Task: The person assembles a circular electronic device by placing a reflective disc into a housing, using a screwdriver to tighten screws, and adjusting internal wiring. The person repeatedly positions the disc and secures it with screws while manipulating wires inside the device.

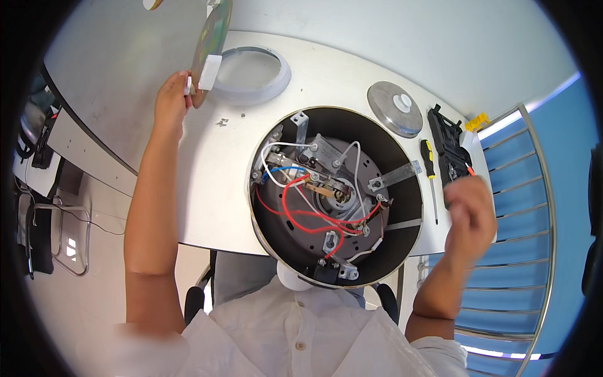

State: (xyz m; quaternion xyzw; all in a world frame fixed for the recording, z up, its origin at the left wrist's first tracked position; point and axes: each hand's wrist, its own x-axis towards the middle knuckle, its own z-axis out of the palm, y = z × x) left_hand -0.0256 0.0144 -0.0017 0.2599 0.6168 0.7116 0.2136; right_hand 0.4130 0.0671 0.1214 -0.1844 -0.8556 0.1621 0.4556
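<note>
My left hand [171, 103] is closed on the edge of a thin round plate [213, 38], which stands nearly edge-on with white tabs on it. My right hand [470, 210] is raised beside the tool case, its fingers curled and smeared by motion. Whether it holds anything is unclear. Between my arms sits a round metal appliance body [259, 220], open at the top. Inside it are a dark base, metal brackets [397, 174], and red [289, 210], white and blue wires screwed to terminals.
Behind the body, a pale ring [279, 81] rests on the white table [207, 188]. A metal lid [380, 116] with a white knob lies at the far right. Nearby are a yellow-black screwdriver [429, 169], a black tool case [447, 135] and a yellow piece [477, 122]. Metal railing [546, 251] stands rightward.
</note>
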